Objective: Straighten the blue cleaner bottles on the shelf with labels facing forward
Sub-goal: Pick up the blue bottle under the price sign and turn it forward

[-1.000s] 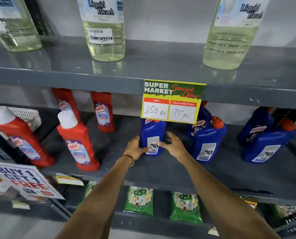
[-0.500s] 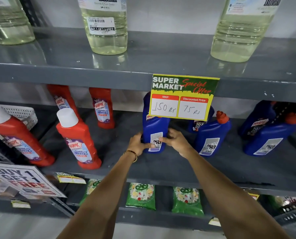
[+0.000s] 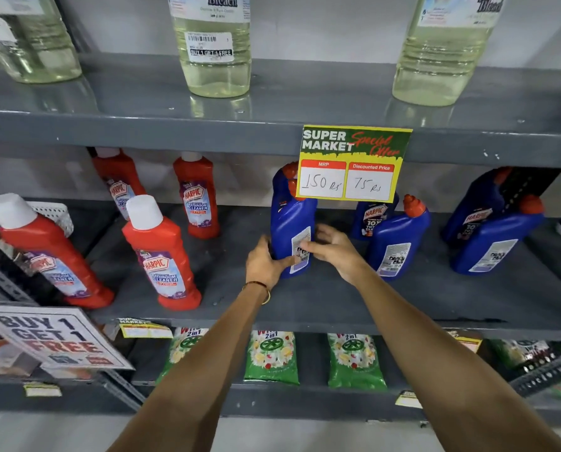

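Observation:
A blue cleaner bottle [image 3: 290, 220] with a red cap stands upright on the grey middle shelf [image 3: 305, 305]. Its white back label is turned toward me. My left hand [image 3: 266, 264] grips its lower left side. My right hand [image 3: 334, 251] holds its lower right, fingers over the label. To the right stand more blue bottles: one showing its back label [image 3: 396, 243], one behind it with the Harpic front label [image 3: 372, 220], another pair further right [image 3: 494, 236]. A price sign [image 3: 354, 164] hides the held bottle's upper right.
Several red Harpic bathroom cleaner bottles [image 3: 161, 256] stand on the left of the same shelf. Clear bleach bottles [image 3: 215, 44] sit on the shelf above. Green packets [image 3: 272, 357] lie on the shelf below. A "Buy 1 Get 1 Free" sign [image 3: 50, 337] hangs at lower left.
The held blue bottle has been turned so its back label sits more to the right. Both hands stayed on it. The camera view tilted slightly upward.

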Demonstrator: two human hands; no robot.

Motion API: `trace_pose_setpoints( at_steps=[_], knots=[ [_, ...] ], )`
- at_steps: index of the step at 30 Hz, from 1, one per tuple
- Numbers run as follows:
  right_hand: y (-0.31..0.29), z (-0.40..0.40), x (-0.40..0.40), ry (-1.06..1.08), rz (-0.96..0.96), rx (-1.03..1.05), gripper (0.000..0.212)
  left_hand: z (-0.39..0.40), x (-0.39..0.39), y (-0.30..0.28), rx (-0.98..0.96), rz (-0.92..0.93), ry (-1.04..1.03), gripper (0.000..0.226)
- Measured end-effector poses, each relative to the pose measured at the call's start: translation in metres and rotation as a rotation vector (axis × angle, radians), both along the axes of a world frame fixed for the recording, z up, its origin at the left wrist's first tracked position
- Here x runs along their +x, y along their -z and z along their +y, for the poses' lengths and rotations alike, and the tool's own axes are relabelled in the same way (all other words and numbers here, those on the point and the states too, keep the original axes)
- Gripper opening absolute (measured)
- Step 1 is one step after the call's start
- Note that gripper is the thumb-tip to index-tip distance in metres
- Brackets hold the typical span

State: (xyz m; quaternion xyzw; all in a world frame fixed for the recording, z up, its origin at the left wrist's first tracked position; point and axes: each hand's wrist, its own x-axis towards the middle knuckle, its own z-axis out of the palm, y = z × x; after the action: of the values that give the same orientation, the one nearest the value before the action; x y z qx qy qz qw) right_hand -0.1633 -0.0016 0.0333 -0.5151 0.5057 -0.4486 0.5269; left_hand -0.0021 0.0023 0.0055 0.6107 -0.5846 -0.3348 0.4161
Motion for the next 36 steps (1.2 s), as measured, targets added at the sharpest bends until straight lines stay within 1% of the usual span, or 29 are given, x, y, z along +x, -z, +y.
trace_pose_setpoints(
  at_steps=[2,7,11,13,14,15,17,19,20,22,25,28,31,34,36],
  knots=[
    [0.003,0.003,0.008,0.009,-0.003,-0.003,0.050,0.004,-0.004,-0.001,-0.042,-0.062,-0.035,0.057],
    [-0.002,0.007,0.026,0.062,0.008,-0.021,0.060,0.012,-0.014,-0.006,-0.138,-0.231,-0.081,0.048],
    [-0.005,0.006,0.027,0.075,0.015,-0.037,0.058,0.015,-0.010,-0.008,-0.165,-0.301,-0.092,0.049],
    [-0.003,0.005,0.024,0.090,-0.003,-0.041,0.053,0.013,-0.005,-0.008,-0.164,-0.293,-0.018,0.050],
    [-0.002,0.006,0.022,0.100,-0.021,-0.041,0.049,0.011,0.000,-0.008,-0.142,-0.241,0.046,0.050],
    [-0.001,0.006,0.020,0.109,-0.040,-0.040,0.044,0.008,0.006,-0.009,-0.101,-0.145,0.119,0.048],
    [0.000,0.007,0.016,0.103,-0.066,-0.038,0.036,0.002,0.018,-0.012,0.029,0.128,0.258,0.033],
    [-0.001,0.008,0.012,0.068,-0.067,-0.030,0.037,-0.002,0.029,-0.014,0.209,0.372,0.348,0.017],
    [-0.001,0.008,0.011,0.048,-0.070,-0.022,0.041,-0.004,0.031,-0.013,0.296,0.452,0.375,0.016],
    [-0.003,0.009,0.008,-0.003,-0.104,-0.020,0.044,-0.005,0.033,-0.009,0.444,0.579,0.423,0.023],
    [-0.009,0.011,0.005,-0.086,-0.122,-0.018,0.036,-0.002,0.031,-0.002,0.583,0.750,0.480,0.032],
    [-0.010,0.010,0.001,-0.131,-0.133,0.000,0.033,-0.003,0.028,0.003,0.628,0.827,0.514,0.042],
    [-0.008,0.009,-0.002,-0.162,-0.175,0.026,0.030,-0.004,0.026,0.005,0.618,0.824,0.528,0.043],
    [-0.008,0.006,-0.004,-0.159,-0.233,0.038,0.027,-0.006,0.021,0.008,0.596,0.821,0.493,0.031],
    [-0.008,0.004,-0.004,-0.144,-0.227,0.044,0.028,-0.006,0.016,0.009,0.592,0.817,0.462,0.023]
  ],
)
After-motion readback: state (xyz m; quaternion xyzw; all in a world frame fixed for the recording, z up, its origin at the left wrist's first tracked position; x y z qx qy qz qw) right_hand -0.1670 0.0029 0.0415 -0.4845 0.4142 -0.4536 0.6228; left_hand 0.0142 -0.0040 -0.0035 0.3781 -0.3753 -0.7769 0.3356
